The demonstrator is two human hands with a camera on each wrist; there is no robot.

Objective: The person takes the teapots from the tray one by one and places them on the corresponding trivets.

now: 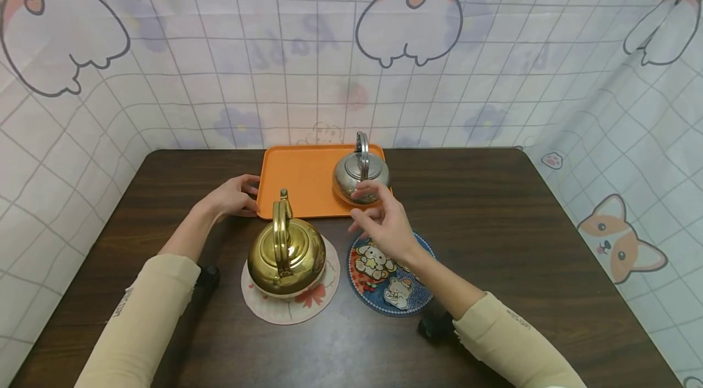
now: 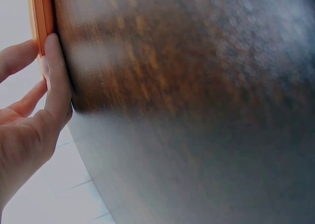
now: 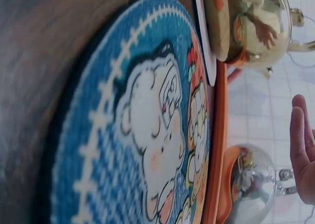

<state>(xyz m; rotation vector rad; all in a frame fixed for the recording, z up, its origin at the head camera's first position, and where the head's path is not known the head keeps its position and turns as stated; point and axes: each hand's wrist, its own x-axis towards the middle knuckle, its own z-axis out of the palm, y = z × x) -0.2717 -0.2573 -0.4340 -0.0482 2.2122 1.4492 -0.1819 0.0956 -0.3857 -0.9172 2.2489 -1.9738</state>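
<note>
My left hand (image 1: 236,196) is at the left edge of an orange tray (image 1: 299,177), its fingertips touching the outer side of the rim (image 2: 42,17). On the tray's right end stands a silver kettle (image 1: 351,174) with a raised handle. My right hand (image 1: 384,223) hovers in front of that kettle, fingers loosely bent and nothing in them; in the head view its fingertips overlap the kettle's lower front. A gold kettle (image 1: 296,254) sits on a round pale floral mat (image 1: 291,315), in front of the tray.
Below my right hand lies a round blue mat (image 1: 384,296) with cartoon animals. Dark wristbands show by both sleeves, one by the right sleeve (image 1: 483,327). The brown table (image 1: 467,186) is bordered by a white gridded cloth (image 1: 494,89) at the back and sides.
</note>
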